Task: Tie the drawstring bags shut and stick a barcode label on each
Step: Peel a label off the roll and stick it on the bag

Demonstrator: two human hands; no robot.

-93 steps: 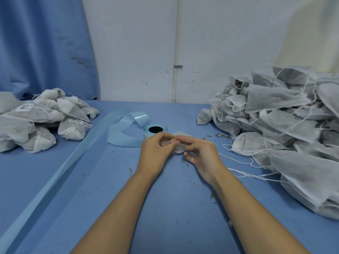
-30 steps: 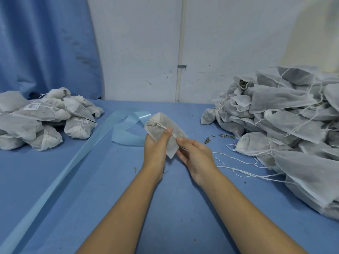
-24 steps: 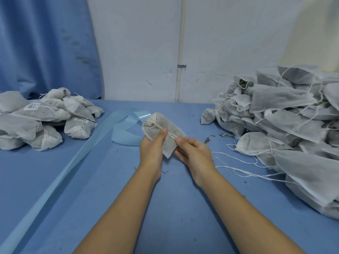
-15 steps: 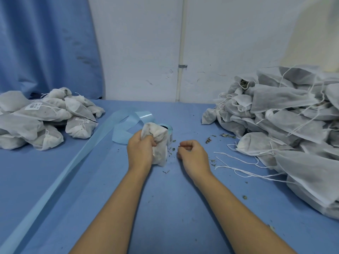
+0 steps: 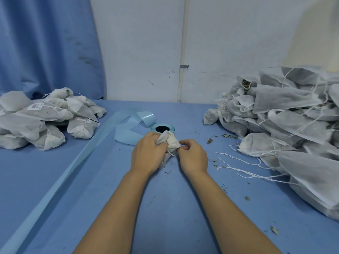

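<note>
Your left hand (image 5: 147,153) has its fingers curled round the drawstring bag (image 5: 171,142), bunching its cloth; your right hand (image 5: 192,156) has thumb and forefinger pinched together at the bag's gathered neck, though whether they hold cord or cloth cannot be made out. The bag stands on the table (image 5: 165,208) between your hands, just in front of the label roll (image 5: 162,128), whose pale backing strip (image 5: 73,162) trails off toward the near left. By your left arm lies a smaller pile of closed bags (image 5: 45,120), several showing a barcode label (image 5: 34,106); these appear finished. By your right arm sits a much larger pile of open bags (image 5: 293,116), cords (image 5: 238,162) trailing loose. Judged from this, you are mid-tie on the present bag, its label not yet applied, and most of the work remains.
</note>
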